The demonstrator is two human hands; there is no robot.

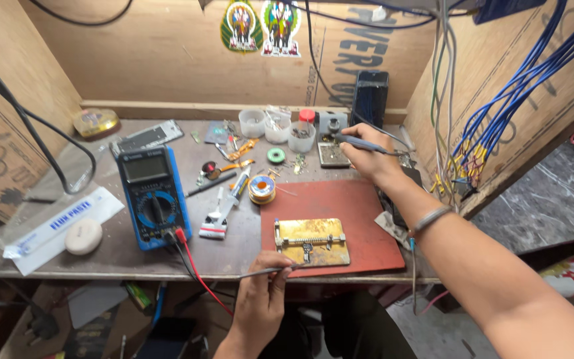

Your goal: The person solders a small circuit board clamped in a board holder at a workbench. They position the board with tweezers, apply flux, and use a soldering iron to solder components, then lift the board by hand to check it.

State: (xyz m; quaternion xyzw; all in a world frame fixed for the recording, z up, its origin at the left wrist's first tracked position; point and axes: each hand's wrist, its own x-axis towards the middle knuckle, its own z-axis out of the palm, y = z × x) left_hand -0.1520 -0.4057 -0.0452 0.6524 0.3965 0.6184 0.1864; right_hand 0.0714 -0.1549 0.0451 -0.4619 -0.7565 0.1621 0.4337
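Left hand (pixel 260 299) grips tweezers (pixel 270 270) at the tabletop's (pixel 101 249) near edge, beside a brass clamp (pixel 311 241); right hand (pixel 367 156) holds a soldering iron (pixel 360 141) at the far tip-cleaning tray (pixel 332 155); judged mid-soldering, iron must return to the clamp.

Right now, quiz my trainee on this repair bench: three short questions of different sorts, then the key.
1. True or false: the left hand holds tweezers near the brass clamp plate.
2. Which tool does the right hand hold? A) soldering iron B) hammer C) scissors
3. Fill in: the blue meter lies to the ____ of the red mat in the picture.

Key: 1 true; 2 A, the soldering iron; 3 left.
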